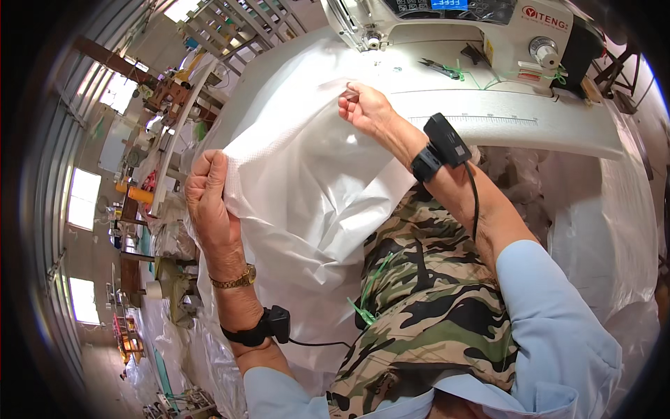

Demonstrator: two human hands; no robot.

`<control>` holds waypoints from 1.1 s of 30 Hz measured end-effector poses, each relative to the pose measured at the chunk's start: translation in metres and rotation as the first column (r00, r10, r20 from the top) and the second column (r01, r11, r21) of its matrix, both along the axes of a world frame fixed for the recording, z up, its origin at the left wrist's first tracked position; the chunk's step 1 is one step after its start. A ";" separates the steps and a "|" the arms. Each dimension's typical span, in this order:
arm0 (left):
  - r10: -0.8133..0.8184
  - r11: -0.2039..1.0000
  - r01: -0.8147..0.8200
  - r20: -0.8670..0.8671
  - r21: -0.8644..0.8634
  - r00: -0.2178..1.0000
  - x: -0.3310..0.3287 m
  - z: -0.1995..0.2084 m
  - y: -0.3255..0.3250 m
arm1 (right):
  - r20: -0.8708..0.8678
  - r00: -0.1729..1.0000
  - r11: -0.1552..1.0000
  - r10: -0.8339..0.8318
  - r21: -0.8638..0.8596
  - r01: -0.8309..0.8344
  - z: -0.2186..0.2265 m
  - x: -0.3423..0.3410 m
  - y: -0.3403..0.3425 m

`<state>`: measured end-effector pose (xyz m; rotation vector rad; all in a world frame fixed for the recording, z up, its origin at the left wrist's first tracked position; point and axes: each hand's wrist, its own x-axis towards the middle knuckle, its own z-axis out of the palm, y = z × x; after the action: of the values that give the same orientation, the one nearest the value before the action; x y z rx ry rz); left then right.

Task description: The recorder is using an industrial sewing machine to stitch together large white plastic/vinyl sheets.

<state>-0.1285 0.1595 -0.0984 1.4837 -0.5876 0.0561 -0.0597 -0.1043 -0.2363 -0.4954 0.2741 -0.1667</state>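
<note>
White thin fabric [321, 188] spreads between my hands and hangs down over my lap. My left hand [213, 192] pinches its edge at the left, thumb on top. At the upper middle, my right hand [364, 108] grips the same edge between thumb and fingers, close to the sewing machine's needle area. The edge between the two hands is drawn fairly straight and shows a dotted texture. Beyond my right hand stands a white sewing machine [481, 31] with a lit display.
Thread snips [440, 68] with green thread lie on the machine table [586, 129], right of the needle. A ruler scale [481, 119] runs along its front edge. Clear plastic sheeting [593, 223] hangs at the right. Cluttered shelves and an orange thread cone [139, 194] stand left.
</note>
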 end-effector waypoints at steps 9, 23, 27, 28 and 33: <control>0.111 0.979 -0.121 0.068 0.166 0.991 -0.016 -0.021 0.019 | 0.335 0.906 0.912 0.260 -0.392 -0.117 -0.027 -0.104 0.052; -0.198 0.765 0.234 -0.126 0.599 0.972 -0.121 -0.136 0.002 | 0.037 0.723 0.169 0.690 -0.979 -0.111 -0.005 -0.246 0.067; -0.185 0.810 0.278 -0.225 0.517 0.957 -0.125 -0.147 -0.001 | 0.016 0.730 0.041 0.684 -0.999 -0.016 -0.016 -0.249 0.077; -0.184 0.809 0.278 -0.227 0.518 0.956 -0.125 -0.150 0.000 | 0.049 0.736 0.047 0.676 -0.999 0.024 -0.016 -0.249 0.079; -0.173 0.892 0.315 -0.399 0.325 0.900 -0.125 -0.163 0.006 | -0.027 0.720 -0.131 0.694 -0.987 0.090 -0.013 -0.247 0.086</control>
<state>-0.2530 0.1651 -0.2611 1.7292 -0.4979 -0.5548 -0.3067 -0.0182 -0.2496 -2.0581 -0.7480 0.0715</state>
